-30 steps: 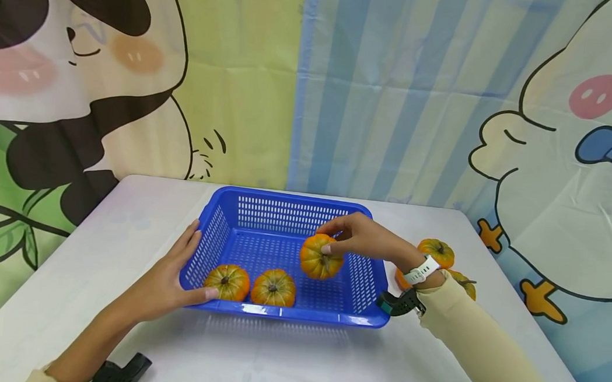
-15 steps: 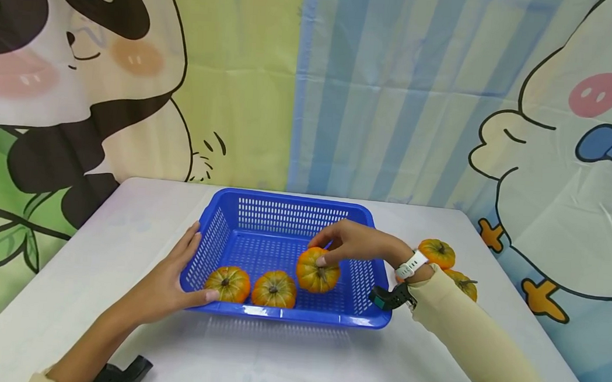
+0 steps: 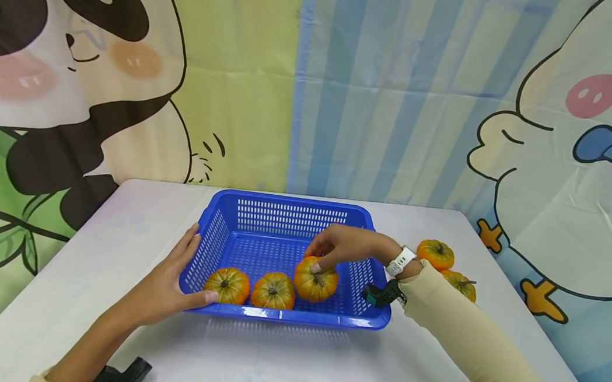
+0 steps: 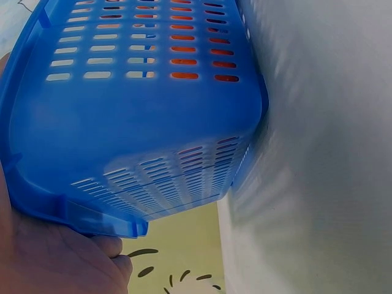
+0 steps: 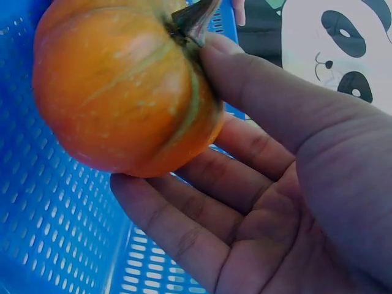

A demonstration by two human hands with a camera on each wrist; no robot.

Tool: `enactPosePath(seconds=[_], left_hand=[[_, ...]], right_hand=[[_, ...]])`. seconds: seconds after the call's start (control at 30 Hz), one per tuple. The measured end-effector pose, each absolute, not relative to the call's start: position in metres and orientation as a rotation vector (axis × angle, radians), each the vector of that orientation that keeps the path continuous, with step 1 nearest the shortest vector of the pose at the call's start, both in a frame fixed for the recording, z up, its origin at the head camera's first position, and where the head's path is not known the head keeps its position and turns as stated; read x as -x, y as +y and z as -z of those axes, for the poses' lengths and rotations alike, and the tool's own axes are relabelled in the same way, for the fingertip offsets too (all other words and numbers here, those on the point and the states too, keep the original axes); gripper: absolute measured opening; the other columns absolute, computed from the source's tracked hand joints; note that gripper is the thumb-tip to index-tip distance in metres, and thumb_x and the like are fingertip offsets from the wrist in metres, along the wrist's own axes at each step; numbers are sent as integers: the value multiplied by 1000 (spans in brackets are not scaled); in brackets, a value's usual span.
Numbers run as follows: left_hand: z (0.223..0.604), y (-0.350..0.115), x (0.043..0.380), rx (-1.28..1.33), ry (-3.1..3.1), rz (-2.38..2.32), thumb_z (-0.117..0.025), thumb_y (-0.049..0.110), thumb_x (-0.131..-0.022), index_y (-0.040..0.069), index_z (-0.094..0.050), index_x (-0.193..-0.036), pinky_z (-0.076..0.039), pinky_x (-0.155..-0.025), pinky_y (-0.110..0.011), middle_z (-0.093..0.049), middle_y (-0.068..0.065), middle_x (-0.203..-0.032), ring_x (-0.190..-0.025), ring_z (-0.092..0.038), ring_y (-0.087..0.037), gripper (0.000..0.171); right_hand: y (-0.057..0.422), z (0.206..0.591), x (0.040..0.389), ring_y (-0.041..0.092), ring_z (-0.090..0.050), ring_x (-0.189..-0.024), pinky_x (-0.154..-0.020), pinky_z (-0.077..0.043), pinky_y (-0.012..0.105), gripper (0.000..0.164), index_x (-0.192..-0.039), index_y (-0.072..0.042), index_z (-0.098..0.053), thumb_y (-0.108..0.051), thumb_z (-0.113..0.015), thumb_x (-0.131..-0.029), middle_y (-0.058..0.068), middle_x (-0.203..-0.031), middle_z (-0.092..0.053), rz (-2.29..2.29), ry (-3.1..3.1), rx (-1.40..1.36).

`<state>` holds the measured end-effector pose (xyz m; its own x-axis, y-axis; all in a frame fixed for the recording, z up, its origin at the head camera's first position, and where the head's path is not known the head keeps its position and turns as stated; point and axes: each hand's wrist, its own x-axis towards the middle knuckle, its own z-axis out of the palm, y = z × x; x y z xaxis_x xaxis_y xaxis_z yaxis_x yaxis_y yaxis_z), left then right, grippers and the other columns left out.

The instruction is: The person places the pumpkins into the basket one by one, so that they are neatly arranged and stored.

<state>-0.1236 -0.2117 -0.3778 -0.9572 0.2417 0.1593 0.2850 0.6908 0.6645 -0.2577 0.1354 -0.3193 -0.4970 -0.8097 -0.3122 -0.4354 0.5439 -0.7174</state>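
Note:
A blue plastic basket [image 3: 282,316] with slotted walls stands on the table. My left hand [image 3: 166,284] grips its left side, the thumb over the front rim; in the left wrist view the fingers show below the rim. Inside, my right hand [image 3: 342,246] pinches a small orange pumpkin [image 3: 317,285] between thumb and fingers, close to its stem. In the right wrist view this pumpkin [image 5: 122,92] hangs over the slotted floor, though contact with the floor cannot be made out. Along the front wall sit two similar pumpkins, one in the corner [image 3: 228,285] and one beside it [image 3: 273,290].
On the white table [image 3: 274,364], right of the basket, lie more pumpkins, one farther back [image 3: 435,255] and one [image 3: 460,285] partly behind the right sleeve [image 3: 466,323]. A cartoon-printed curtain [image 3: 354,89] hangs behind the table.
My right hand has lowered the pumpkin toward the front of the basket, shifting slightly left, closer to the two pumpkins there. The left hand and basket stay nearly where they were.

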Motion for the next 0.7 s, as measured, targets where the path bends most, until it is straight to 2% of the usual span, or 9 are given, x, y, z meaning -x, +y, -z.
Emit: enactPosePath(seconds=[0.2,0.43,0.7], left_hand=[[378,-213,123,441,-2830,1138,-77,43,-78,5,-6,-156,-18,-100,-76,9,1,-162,-144,-6,-46,112],[379,-212,123,435,-2840,1117,-77,45,-78,5,-7,-156,-19,-100,-76,8,-1,-162,-144,-7,-46,112],[381,-213,124,448,-2828,1131,-77,44,-78,5,-7,-156,-18,-101,-76,9,1,-162,-144,-6,-46,112]], right_hand=[[129,323,257,16,-66,-94,-82,-55,30,24,-112,-11,-71,-20,-71,-90,-2,-101,-71,708,2077,1008],[128,326,257,27,-63,-95,-77,-57,30,16,-106,-17,-73,-19,-72,-90,-4,-96,-70,649,2044,1037],[127,331,257,17,-65,-90,-79,-55,29,15,-104,-19,-74,-19,-73,-89,-5,-95,-71,609,2028,995]])
